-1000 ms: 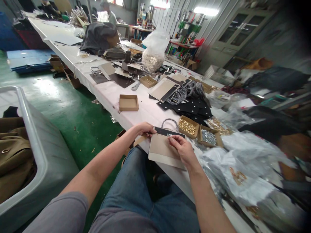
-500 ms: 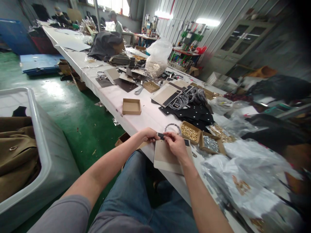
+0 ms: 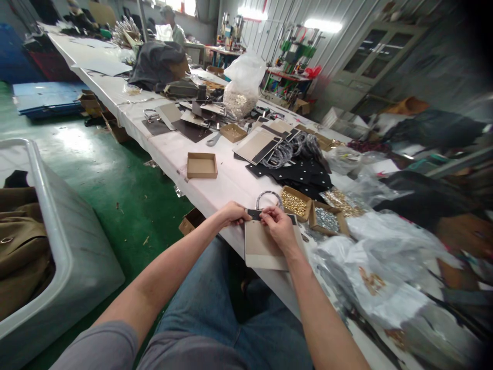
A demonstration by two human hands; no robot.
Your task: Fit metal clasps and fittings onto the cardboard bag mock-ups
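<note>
A beige panel (image 3: 264, 249) with a black strip along its far edge lies at the table's front edge, overhanging it slightly. My left hand (image 3: 234, 213) is closed on the panel's far left corner, thumb on the black strip. Over the strip, my right hand (image 3: 279, 223) makes a pinch; what sits between its fingertips is too small to make out. A looped grey-and-black handle (image 3: 268, 194) sticks out beyond the strip. Right of it are a cardboard box of gold-coloured hardware (image 3: 296, 203) and another of silver-coloured hardware (image 3: 326, 220).
An open cardboard box (image 3: 202, 165) stands farther left on the white-covered table (image 3: 227, 180). Beyond are stacked panels (image 3: 256, 146) and black studded pieces (image 3: 292, 177). Plastic bags (image 3: 370, 272) crowd the right side. A large bin (image 3: 84, 252) stands left. A person (image 3: 175, 31) is far back.
The camera view has shifted a little, so the surroundings appear farther left. My right fingers have lifted slightly into a pinch over the strip; my left hand keeps hold of the panel's corner.
</note>
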